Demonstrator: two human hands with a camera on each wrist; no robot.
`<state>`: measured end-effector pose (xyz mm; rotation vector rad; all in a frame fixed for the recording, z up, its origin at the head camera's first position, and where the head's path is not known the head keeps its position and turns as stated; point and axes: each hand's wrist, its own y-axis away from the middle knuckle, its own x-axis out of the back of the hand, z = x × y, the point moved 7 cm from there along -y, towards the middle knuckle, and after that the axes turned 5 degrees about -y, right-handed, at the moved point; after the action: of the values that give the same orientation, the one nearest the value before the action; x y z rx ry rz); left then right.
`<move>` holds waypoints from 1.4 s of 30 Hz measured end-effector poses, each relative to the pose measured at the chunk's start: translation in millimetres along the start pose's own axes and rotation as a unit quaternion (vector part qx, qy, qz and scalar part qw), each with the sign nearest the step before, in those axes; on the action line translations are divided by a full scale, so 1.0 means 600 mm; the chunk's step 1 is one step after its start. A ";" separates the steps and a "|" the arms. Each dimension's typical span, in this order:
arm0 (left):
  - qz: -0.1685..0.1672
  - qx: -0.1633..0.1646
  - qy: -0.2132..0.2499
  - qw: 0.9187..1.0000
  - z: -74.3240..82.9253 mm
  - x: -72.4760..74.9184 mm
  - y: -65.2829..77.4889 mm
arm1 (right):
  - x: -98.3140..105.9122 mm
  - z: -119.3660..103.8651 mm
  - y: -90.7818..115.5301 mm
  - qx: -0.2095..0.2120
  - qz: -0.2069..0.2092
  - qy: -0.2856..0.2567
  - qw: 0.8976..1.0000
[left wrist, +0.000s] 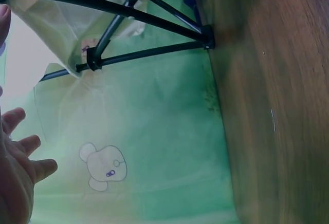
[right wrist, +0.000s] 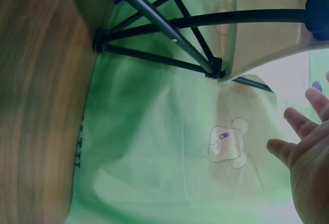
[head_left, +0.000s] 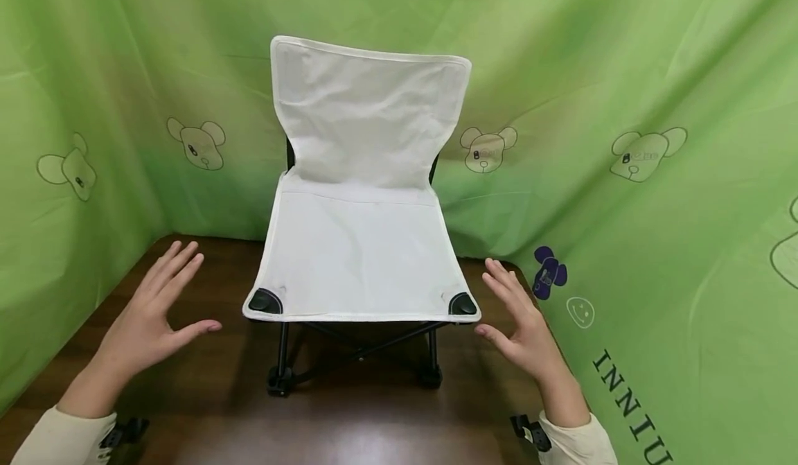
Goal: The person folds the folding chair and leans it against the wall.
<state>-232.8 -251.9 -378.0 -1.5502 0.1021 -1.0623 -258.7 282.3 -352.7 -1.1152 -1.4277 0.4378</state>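
Note:
A small folding chair point(head_left: 358, 250) with a white fabric seat and backrest stands unfolded on the table, facing me. Black caps cover its front seat corners, and its black crossed legs point(left wrist: 110, 31) show under the fabric in both wrist views. To the left of the seat, my left hand point(head_left: 146, 319) hovers with fingers extended and thumb pointing toward the chair. On the opposite side my right hand point(head_left: 520, 323) mirrors it, fingers spread and thumb close to the front right corner. Neither hand holds anything, and a gap separates each from the chair in the head view.
The dark brown wooden tabletop point(head_left: 349, 420) extends beneath the chair. A green curtain point(head_left: 561, 70) printed with bear faces hangs close behind it and along both sides. Black straps with small devices point(head_left: 533, 432) sit at both wrists over the light sleeves.

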 end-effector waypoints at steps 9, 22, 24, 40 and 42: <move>0.045 -0.038 0.019 0.998 0.038 0.006 -0.014 | -0.009 -0.043 -0.024 0.032 0.008 -0.031 0.999; 0.059 -0.065 0.055 0.995 0.068 -0.002 -0.040 | -0.019 -0.045 -0.034 0.045 0.005 -0.048 0.998; 0.063 -0.069 0.063 0.994 0.076 -0.002 -0.043 | -0.021 -0.044 -0.033 0.047 0.005 -0.053 0.997; 0.095 -0.117 0.100 0.984 0.141 -0.006 -0.068 | -0.034 -0.050 -0.037 0.069 0.002 -0.053 0.996; 0.093 -0.125 0.106 0.982 0.148 -0.009 -0.070 | -0.036 -0.051 -0.035 0.071 0.000 -0.052 0.996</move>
<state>-197.6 -170.2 -336.8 -1.6089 0.5353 -1.0929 -242.1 244.7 -341.1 -0.9892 -1.4626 0.5952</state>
